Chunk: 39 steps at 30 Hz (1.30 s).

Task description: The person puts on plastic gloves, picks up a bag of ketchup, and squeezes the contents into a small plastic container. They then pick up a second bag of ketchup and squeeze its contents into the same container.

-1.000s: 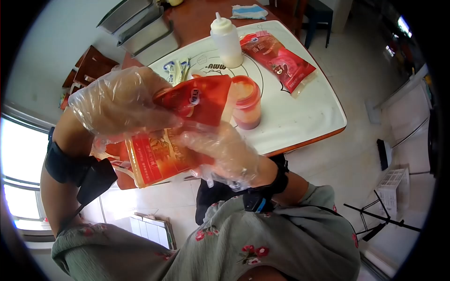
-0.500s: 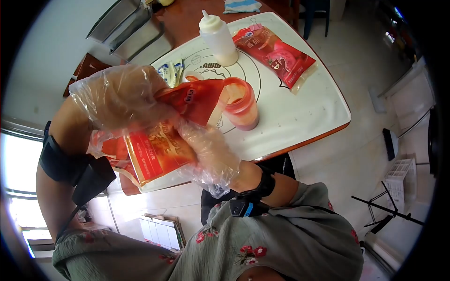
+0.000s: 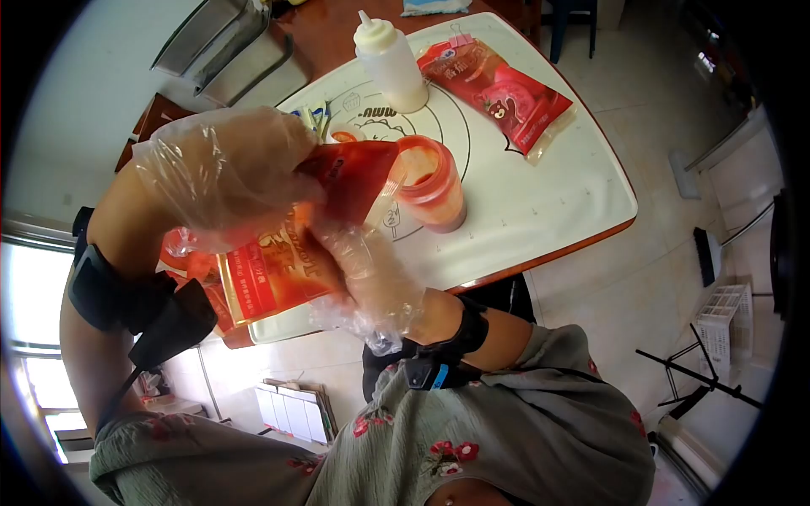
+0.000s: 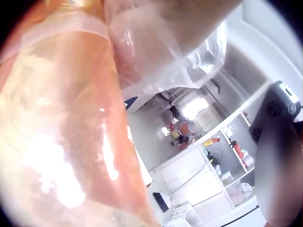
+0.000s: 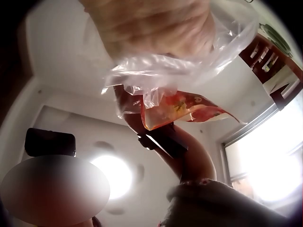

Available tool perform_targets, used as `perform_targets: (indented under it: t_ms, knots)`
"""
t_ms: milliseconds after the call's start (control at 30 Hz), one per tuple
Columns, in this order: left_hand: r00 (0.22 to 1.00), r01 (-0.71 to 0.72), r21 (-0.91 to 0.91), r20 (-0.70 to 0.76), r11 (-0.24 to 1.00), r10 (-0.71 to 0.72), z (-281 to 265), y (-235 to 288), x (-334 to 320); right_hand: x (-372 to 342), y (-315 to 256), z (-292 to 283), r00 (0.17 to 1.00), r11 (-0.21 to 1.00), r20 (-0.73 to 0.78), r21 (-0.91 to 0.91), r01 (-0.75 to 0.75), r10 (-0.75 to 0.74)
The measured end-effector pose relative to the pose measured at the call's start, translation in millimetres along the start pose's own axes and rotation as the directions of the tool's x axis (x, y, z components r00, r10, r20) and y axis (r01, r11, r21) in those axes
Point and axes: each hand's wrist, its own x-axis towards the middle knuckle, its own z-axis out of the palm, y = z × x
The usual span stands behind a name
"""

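Right hand shifted leftward, fingers curled round red packet.

Metal containers, white basket; black stand

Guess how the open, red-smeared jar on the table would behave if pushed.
The jar looks fairly stiff, its round wall holding its shape. Standing taller than wide, it might tip if pushed high up, and with no lid it could spill. Red smears around its top may make it slippery there.

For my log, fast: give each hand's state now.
Left hand: closed, gripping the printed red sauce pouch.
Right hand: closed, gripping the same pouch.
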Motion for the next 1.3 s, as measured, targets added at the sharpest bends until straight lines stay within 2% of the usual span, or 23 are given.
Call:
perform_targets:
  t_ms: [33,100,167,233,267,300,367,467,567,600,667,733,767,800,867,900,967,1067,1167,1300]
  knots:
    - [0.997,-0.071,-0.008,-0.009,0.997,0.071,1.0,-8.6,-1.7,0.6,-1.5,-2.3,0.999,0.997,0.017,0.058,-0.051,0.05]
    - [0.997,-0.066,-0.009,0.025,0.998,0.067,-1.8,-8.5,-2.1,4.3,-4.0,-9.7,0.993,0.989,0.067,0.098,-0.107,0.101]
    - [0.99,0.089,0.008,0.111,0.996,-0.089,-8.4,2.6,-3.3,5.1,-9.0,-8.8,0.992,0.993,0.1,-0.077,0.085,-0.077]
    - [0.992,0.079,-0.01,0.101,0.997,-0.077,-8.0,3.9,-3.0,1.7,-17.5,-2.2,0.945,0.905,0.144,-0.274,0.325,-0.295]
    - [0.993,0.073,-0.017,0.094,0.997,-0.071,-8.4,4.2,-2.7,5.3,-18.2,2.3,0.991,0.993,0.051,0.003,0.12,-0.12]
    - [0.998,0.042,-0.005,0.055,0.999,-0.042,-6.0,2.0,-1.9,8.5,-18.1,6.2,0.997,0.953,0.015,0.293,-0.078,0.078]
    - [1.0,-0.016,0.021,-0.021,1.0,0.017,2.0,-4.3,-0.3,9.7,-15.8,14.4,0.998,0.953,-0.054,0.302,-0.016,0.034]
    - [0.999,-0.035,-0.006,-0.036,0.999,0.035,0.0,-3.0,-0.6,9.5,-12.1,20.9,0.994,0.947,-0.107,0.317,0.046,-0.012]
    - [0.999,0.031,-0.069,-0.014,0.997,-0.032,2.2,-3.3,3.9,7.5,-17.2,25.4,0.99,0.943,-0.137,0.329,0.058,-0.014]
    - [1.0,-0.025,-0.028,-0.016,0.999,0.025,2.5,-6.1,5.5,7.0,-18.7,26.6,0.989,0.942,-0.147,0.332,0.057,-0.008]
    - [0.991,-0.136,0.053,-0.014,0.989,0.137,2.4,-13.0,7.4,10.0,-2.7,23.9,0.965,0.967,-0.162,0.117,0.227,-0.207]
    - [1.0,-0.012,0.052,0.005,0.999,0.011,-1.0,-0.2,8.5,10.8,-1.3,24.2,0.959,0.964,-0.175,0.107,0.243,-0.222]
    - [0.999,0.05,0.053,0.015,0.997,-0.051,-2.3,4.6,9.2,10.0,-5.0,24.6,0.973,0.963,-0.184,0.207,0.174,-0.136]
    - [0.998,0.047,0.063,0.025,0.997,-0.049,-2.5,4.9,10.4,9.2,-9.7,25.5,0.98,0.945,-0.191,0.308,0.108,-0.05]
    - [0.998,0.043,0.079,0.048,0.996,-0.047,-2.0,4.3,13.3,9.6,-14.7,26.0,0.981,0.927,-0.195,0.366,0.086,-0.014]
    - [1.0,-0.001,0.082,0.001,0.997,0.001,0.8,1.6,13.6,9.3,-15.2,26.2,0.981,0.922,-0.195,0.378,0.086,-0.012]
    - [0.991,-0.086,0.093,-0.091,0.992,0.095,7.4,-6.1,13.4,9.4,-15.9,26.2,0.98,0.925,-0.195,0.367,0.095,-0.024]
    - [0.987,-0.118,0.036,-0.108,0.992,0.121,4.5,-2.1,10.5,10.5,-14.7,26.6,0.979,0.93,-0.2,0.352,0.104,-0.033]
    - [0.994,-0.084,-0.025,-0.071,0.996,0.082,4.2,-2.3,11.9,12.0,-11.5,26.5,0.977,0.937,-0.209,0.332,0.111,-0.042]
    - [1.0,-0.01,0.059,-0.01,0.998,0.011,-0.2,2.5,14.4,11.3,-10.0,26.4,0.977,0.948,-0.207,0.3,0.106,-0.044]
